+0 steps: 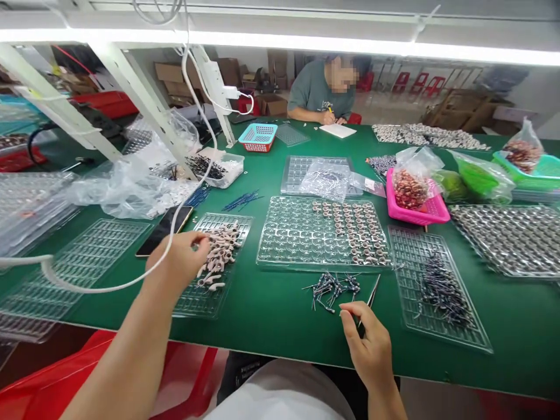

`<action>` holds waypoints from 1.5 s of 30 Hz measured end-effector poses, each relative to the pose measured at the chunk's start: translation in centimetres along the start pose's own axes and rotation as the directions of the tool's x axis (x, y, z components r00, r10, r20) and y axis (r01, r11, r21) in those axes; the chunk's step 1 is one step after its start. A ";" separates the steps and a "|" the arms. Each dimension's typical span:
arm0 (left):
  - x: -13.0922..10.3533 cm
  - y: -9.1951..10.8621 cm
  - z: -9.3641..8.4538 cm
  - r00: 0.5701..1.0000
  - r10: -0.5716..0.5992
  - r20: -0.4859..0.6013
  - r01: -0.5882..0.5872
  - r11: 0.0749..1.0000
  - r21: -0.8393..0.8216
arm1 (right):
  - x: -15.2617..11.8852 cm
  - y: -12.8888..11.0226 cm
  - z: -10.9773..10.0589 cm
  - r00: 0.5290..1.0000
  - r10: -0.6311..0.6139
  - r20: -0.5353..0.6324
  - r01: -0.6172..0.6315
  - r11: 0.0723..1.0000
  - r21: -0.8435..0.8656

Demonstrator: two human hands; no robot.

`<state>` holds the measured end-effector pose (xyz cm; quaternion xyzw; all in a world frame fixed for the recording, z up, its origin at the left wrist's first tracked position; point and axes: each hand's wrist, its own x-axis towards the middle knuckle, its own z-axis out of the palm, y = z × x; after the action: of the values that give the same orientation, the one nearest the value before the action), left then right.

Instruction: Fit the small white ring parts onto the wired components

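My left hand (186, 256) is at the left edge of a pile of beige parts (221, 251) on a clear tray, thumb and fingertips drawn together; whatever may be between them is hidden. My right hand (367, 338) holds dark tweezers (374, 291), their tips pointing up and away from me, while its thumb and index finger come close together. Just beyond it lies a small heap of dark wired parts (330, 287). A clear compartment tray (297, 233) in the middle has beige parts seated in its right portion.
On the right are a tray (406, 309) with dark wired parts, a pink basket (417, 217) and a tray of metallic parts (516, 239). A phone (164, 230) and white cable (175, 221) are at the left. Across the table a person (321, 87) writes on paper.
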<state>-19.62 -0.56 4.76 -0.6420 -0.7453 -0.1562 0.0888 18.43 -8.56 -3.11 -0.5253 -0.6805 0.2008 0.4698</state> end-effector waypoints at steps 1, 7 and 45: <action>0.2 -0.6 0.0 1.000 0.026 0.013 -0.027 0.997 0.068 | 0.1 -0.1 0.0 1.000 -0.002 0.005 0.002 1.000 0.006; 2.0 4.0 3.2 0.951 0.307 0.045 -0.306 0.951 -0.035 | 0.1 -0.4 0.2 1.000 -0.010 0.012 0.009 0.999 0.033; 3.3 25.3 6.4 0.880 0.364 0.306 -0.070 0.736 -0.674 | -0.1 -0.1 -2.4 0.982 0.074 -0.171 -0.072 0.997 0.019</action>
<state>5.19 7.95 2.92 -0.7353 -0.5642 -0.2494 -0.2808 20.40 -9.24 -1.96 -0.5621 -0.6164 0.1764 0.5224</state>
